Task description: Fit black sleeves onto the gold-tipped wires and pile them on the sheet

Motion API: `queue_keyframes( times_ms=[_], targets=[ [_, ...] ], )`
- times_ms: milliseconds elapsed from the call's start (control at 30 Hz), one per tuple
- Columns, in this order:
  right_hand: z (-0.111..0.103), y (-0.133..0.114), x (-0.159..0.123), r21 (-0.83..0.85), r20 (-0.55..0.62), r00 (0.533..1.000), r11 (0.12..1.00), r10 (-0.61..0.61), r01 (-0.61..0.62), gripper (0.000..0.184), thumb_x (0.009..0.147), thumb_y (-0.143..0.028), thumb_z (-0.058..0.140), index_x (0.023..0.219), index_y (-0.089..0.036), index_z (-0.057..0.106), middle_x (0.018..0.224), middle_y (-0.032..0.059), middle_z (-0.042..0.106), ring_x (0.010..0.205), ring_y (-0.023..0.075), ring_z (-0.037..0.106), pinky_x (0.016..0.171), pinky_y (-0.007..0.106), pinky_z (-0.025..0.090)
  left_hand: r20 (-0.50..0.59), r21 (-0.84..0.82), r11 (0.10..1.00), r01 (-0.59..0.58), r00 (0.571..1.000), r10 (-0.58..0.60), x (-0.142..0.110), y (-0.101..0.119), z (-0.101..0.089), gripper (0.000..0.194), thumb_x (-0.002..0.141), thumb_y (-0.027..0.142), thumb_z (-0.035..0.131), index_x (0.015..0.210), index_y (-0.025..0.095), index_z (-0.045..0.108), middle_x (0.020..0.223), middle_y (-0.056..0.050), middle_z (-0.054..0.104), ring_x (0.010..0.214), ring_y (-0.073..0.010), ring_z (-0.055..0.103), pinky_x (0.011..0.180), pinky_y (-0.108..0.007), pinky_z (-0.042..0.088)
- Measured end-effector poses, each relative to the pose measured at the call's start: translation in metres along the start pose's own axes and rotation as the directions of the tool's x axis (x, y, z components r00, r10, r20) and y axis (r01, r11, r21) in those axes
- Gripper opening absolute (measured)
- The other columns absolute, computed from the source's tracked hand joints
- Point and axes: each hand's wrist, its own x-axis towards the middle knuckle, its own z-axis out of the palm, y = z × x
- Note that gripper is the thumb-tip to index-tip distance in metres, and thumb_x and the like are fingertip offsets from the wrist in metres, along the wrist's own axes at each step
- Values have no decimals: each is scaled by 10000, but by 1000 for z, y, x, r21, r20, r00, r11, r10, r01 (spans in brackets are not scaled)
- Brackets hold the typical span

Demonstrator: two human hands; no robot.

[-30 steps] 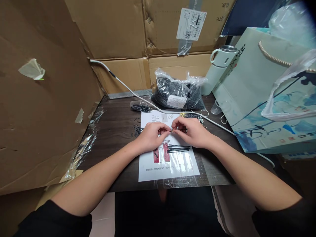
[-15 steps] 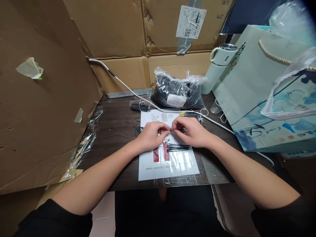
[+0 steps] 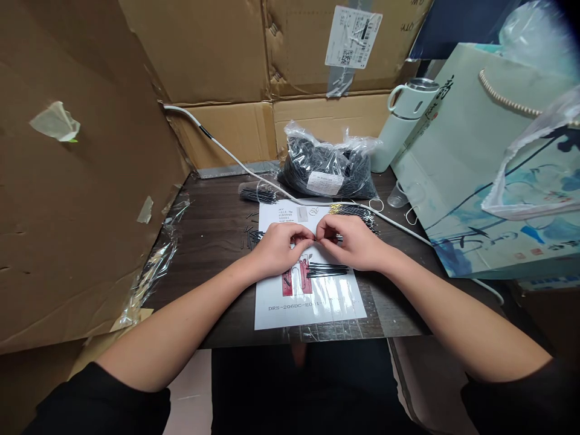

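Hands point(image 3: 280, 249) point(image 3: 356, 243) pinch tiny piece point(image 3: 316, 240) above "DRS-206DC" sheet point(image 3: 276, 319).

Sheet point(image 3: 274, 317) flat mid-table point(image 3: 203, 229), left hand point(image 3: 281, 249) and right hand point(image 3: 351, 240) meeting fingertip to fingertip over its middle, a row of wires point(image 3: 327, 270) on it just nearer the wearer than the right hand, short pieces point(image 3: 252, 237) just left of it. Behind the right hand, a wire bundle point(image 3: 357, 211); far left of the sheet, a second bundle point(image 3: 258, 194); bag of parts point(image 3: 294, 172) behind both, with the cable point(image 3: 238, 162) running left to right in front of it. Bottle point(image 3: 399, 133) between bag of parts and paper bag point(image 3: 471, 157) on the right, cartons left point(image 3: 81, 211) and rear point(image 3: 217, 54).
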Motion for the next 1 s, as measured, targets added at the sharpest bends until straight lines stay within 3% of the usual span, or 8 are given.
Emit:
queue_keyframes(
  times_ms=[167,333,433,533,767,1000],
  targets=[
    [1,1,1,-2,1,1000,1000,-4,4,100,910,-117,618,949,-209,619,879,17,685,764,164,593,727,286,443,7,-15,1000,6,1000,-6,-1,2,-1,140,947,248,703,986,191,825,941,-44,818,829,-169,713,785,-297,540],
    [-3,-1,1,14,9,999,999,37,-37,74,918,-135,637,920,-208,625,848,11,677,745,163,576,723,293,435,1,61,997,-48,999,48,0,3,-8,248,876,255,757,1109,188,808,952,-46,784,785,-152,663,754,-285,529],
    [-6,-1,0,-22,49,998,999,41,-40,80,908,-128,650,891,-205,636,813,2,666,735,161,564,727,296,420,-24,125,990,-57,998,60,2,3,-19,290,784,118,698,1045,177,810,914,-33,774,751,-143,640,727,-274,508],
    [-8,-1,0,-51,140,990,999,23,-16,106,884,-96,655,883,-201,643,784,-10,658,723,155,566,724,291,407,-35,191,981,-26,999,33,6,2,-34,263,726,86,659,924,171,810,792,-18,742,689,-141,611,689,-274,477],
    [-14,-6,0,-38,290,957,999,10,1,147,859,-55,646,907,-194,653,813,-2,677,705,151,568,709,288,407,219,257,966,15,973,-74,8,-6,-69,198,671,108,645,797,180,780,688,-3,703,607,-132,575,591,-254,423],
    [-21,-15,-1,17,375,927,1000,-12,6,183,826,-31,622,891,-198,653,792,-17,688,666,137,544,687,278,412,376,258,966,-19,923,-83,7,-3,-77,54,732,163,687,696,171,726,684,2,701,644,-114,573,631,-228,435]
  ],
)
